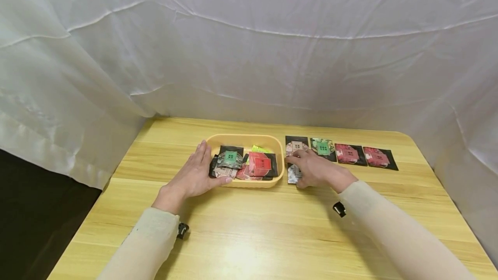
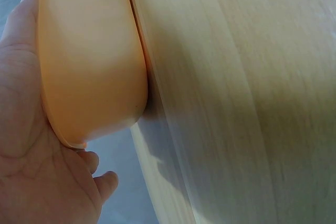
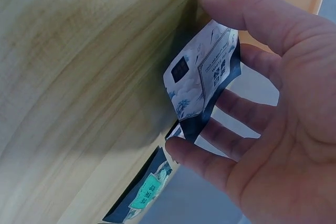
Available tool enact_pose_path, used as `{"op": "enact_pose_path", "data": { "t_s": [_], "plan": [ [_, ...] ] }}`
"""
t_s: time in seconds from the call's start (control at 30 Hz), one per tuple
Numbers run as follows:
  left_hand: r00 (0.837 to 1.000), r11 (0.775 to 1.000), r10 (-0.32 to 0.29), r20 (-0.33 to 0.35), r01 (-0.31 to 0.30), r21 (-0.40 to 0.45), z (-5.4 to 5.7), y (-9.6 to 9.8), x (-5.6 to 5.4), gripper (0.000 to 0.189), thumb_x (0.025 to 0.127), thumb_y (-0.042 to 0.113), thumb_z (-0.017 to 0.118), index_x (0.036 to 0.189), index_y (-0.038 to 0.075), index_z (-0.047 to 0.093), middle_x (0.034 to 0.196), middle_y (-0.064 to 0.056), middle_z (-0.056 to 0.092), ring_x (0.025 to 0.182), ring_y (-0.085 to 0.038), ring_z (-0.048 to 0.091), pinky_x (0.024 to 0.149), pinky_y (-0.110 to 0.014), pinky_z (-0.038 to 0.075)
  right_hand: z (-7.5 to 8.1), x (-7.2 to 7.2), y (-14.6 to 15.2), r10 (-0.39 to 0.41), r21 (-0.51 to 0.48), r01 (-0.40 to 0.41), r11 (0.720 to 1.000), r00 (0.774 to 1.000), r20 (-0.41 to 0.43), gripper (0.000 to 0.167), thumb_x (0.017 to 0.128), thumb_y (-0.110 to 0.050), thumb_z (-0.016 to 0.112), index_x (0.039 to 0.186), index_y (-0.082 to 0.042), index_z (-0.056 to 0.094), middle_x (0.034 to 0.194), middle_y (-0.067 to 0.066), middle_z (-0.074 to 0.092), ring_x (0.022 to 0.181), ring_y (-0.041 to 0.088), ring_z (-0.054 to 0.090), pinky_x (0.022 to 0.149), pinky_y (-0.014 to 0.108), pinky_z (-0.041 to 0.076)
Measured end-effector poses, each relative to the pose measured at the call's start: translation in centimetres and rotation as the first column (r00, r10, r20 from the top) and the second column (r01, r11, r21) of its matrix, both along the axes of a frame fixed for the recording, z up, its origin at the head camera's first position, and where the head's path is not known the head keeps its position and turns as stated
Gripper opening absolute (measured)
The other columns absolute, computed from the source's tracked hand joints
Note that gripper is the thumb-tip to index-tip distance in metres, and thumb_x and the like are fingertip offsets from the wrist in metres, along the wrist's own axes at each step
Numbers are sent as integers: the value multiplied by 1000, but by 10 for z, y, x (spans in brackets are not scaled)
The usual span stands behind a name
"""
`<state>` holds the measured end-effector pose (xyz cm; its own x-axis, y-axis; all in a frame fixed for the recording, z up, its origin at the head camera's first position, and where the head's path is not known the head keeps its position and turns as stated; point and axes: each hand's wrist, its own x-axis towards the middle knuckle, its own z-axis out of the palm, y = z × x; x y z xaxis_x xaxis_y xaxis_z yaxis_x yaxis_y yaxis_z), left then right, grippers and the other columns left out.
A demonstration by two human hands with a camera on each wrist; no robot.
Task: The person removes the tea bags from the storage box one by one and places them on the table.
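My left hand (image 1: 193, 171) rests against the left end of the orange plastic basket (image 1: 278, 146), its fingers along the end and its thumb at the front rim. In the left wrist view the basket's outer wall (image 2: 94, 51) stands beside the palm. My right hand (image 1: 314, 168) is just right of the basket. Between its thumb and fingers it holds a white tea packet (image 3: 202, 74) with blue print and a dark edge, tilted in the right wrist view. In the head view that hand partly hides the white packet (image 1: 292, 175) under it.
Several tea packets, including a dark one with a green label (image 1: 230, 157) and a red one (image 1: 260, 164), lie in the basket. A beige packet (image 1: 296, 144), a green one (image 1: 323, 147) and two red ones (image 1: 347, 154) form a row right of it. A pale curtain (image 1: 249, 77) hangs behind the table.
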<state>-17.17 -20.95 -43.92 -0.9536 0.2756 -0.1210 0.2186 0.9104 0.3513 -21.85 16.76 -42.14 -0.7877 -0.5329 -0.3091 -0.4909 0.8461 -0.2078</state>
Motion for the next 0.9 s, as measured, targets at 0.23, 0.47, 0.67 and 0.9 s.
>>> {"op": "enact_pose_path", "data": {
  "t_s": [0.23,0.47,0.67,0.9],
  "plan": [
    [1000,1000,2,7,-2,-8,1,0,0,133,86,90,52,168,-1,1,176,-18,-16,165,-34,-7,134,-52,10,-1,1,-1,-3,-11,3,1000,1000,-8,91,83,-20,85,163,-13,41,165,26,37,151,60,27,117,76,33],
    [1000,1000,8,1,-8,16,0,-1,1,134,85,88,56,167,-3,2,176,-19,-14,165,-37,-3,133,-54,11,-3,1,-1,-13,-11,13,1000,1000,-7,93,83,-22,86,164,-15,40,166,25,35,152,59,27,116,77,34],
    [1000,1000,12,3,-12,28,0,-1,0,134,85,87,59,168,-2,2,176,-19,-13,165,-36,-4,133,-53,11,-2,2,0,-14,-13,14,1000,1000,-15,95,84,-22,86,165,-15,37,168,25,32,153,59,25,117,77,32],
    [1000,1000,15,23,-16,17,1,0,1,136,84,92,53,168,0,-1,176,-16,-16,165,-33,-6,134,-52,10,4,-1,2,-2,-49,0,999,999,-55,90,86,-25,85,163,-11,41,165,25,38,152,56,31,120,74,31]
  ]
}}
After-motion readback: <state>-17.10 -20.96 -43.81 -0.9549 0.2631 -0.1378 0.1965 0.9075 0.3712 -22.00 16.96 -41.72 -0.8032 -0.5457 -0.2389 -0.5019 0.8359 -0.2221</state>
